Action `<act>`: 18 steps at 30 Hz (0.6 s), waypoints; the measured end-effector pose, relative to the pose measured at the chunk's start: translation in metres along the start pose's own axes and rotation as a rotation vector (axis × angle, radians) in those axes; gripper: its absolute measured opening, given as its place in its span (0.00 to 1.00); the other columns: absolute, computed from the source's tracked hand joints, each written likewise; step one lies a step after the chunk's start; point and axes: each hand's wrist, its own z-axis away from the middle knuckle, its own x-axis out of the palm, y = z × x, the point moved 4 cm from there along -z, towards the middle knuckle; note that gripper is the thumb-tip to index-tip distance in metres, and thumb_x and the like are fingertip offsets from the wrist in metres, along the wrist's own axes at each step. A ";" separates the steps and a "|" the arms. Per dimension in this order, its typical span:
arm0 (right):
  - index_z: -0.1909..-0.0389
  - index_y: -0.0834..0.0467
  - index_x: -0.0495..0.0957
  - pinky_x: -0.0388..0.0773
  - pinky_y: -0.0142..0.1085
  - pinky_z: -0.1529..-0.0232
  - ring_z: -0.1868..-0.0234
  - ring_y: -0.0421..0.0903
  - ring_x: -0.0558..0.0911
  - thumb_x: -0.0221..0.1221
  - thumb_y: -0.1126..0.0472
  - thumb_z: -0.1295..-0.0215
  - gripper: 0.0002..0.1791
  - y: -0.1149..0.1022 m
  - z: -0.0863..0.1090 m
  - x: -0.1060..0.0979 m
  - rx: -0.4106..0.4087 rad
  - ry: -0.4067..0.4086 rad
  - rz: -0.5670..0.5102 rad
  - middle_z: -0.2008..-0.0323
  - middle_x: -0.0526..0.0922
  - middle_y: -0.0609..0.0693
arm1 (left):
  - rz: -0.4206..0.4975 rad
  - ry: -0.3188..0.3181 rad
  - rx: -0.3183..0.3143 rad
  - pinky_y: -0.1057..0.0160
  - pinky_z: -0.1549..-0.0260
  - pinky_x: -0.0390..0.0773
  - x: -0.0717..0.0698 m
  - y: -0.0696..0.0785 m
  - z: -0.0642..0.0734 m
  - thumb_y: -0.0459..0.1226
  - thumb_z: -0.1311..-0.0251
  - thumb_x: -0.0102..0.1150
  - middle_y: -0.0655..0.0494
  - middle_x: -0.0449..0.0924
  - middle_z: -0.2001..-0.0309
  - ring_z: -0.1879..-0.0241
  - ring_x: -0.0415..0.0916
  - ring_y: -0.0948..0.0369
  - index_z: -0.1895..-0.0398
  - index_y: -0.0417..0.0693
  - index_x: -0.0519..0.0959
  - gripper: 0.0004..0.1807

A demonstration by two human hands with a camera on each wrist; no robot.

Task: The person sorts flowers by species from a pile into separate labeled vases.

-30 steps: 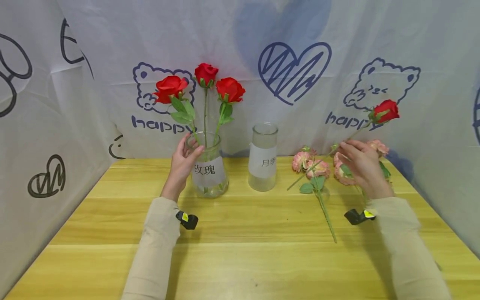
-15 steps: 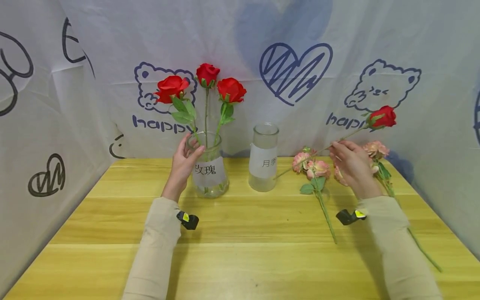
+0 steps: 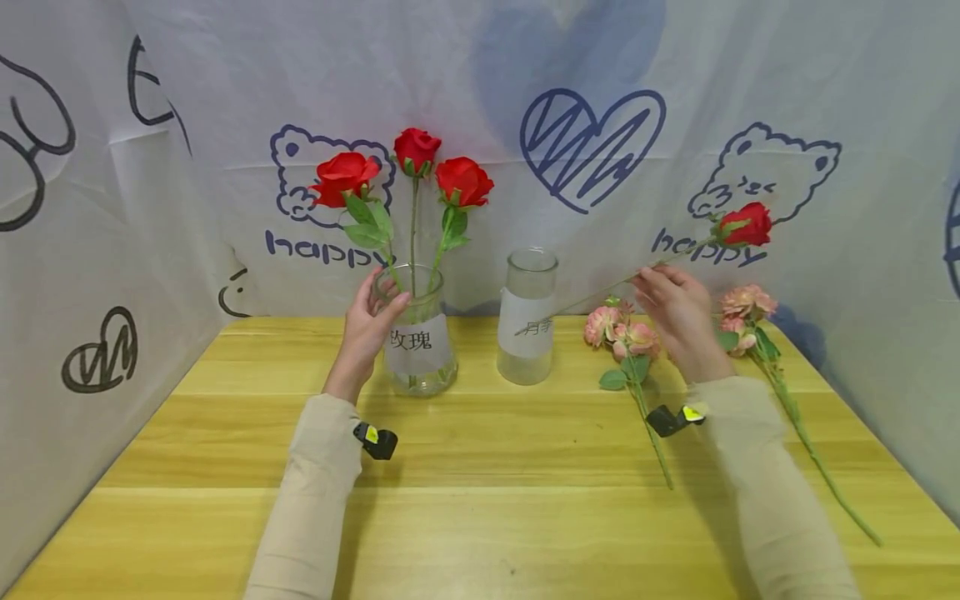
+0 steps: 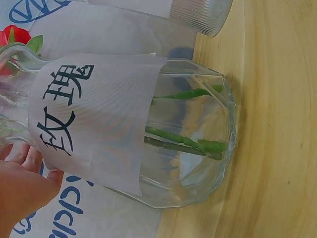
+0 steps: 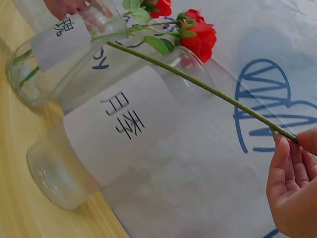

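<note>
I have the right hand (image 3: 675, 317) pinching a red rose (image 3: 745, 225), its bloom layered and half-closed at two o'clock, its thin green stem (image 5: 213, 89) slanting to eight. At nine, the left hand (image 3: 370, 329) grips the flared vase (image 3: 431, 379). Since half a second ago, the rose has shifted toward ten, its tip now overlapping the straight vase (image 3: 527, 368).

玫瑰 labels the flared vase (image 3: 422, 354), 月季 the straight vase (image 3: 517, 307), "happy" the backdrop (image 3: 472, 75).
</note>
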 end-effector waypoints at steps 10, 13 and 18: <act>0.70 0.62 0.75 0.81 0.28 0.64 0.67 0.42 0.83 0.57 0.72 0.34 0.05 0.005 -0.006 0.026 -0.003 -0.008 0.014 0.70 0.82 0.51 | -0.004 0.004 -0.001 0.57 0.31 0.54 0.000 0.001 0.000 0.44 0.36 0.59 0.49 0.57 0.28 0.28 0.50 0.53 0.23 0.50 0.45 0.44; 0.69 0.62 0.74 0.81 0.28 0.63 0.66 0.42 0.83 0.57 0.72 0.34 0.05 0.005 -0.009 0.036 0.006 -0.015 0.015 0.70 0.82 0.51 | 0.001 0.004 -0.005 0.58 0.31 0.54 0.000 0.000 0.000 0.44 0.36 0.59 0.49 0.57 0.28 0.28 0.50 0.53 0.23 0.50 0.46 0.44; 0.70 0.63 0.75 0.81 0.28 0.63 0.67 0.43 0.82 0.57 0.72 0.34 0.05 0.004 -0.012 0.053 0.003 -0.035 0.010 0.70 0.81 0.52 | 0.006 0.001 -0.002 0.58 0.31 0.54 0.000 -0.001 0.000 0.44 0.36 0.59 0.49 0.58 0.28 0.28 0.50 0.53 0.23 0.50 0.46 0.44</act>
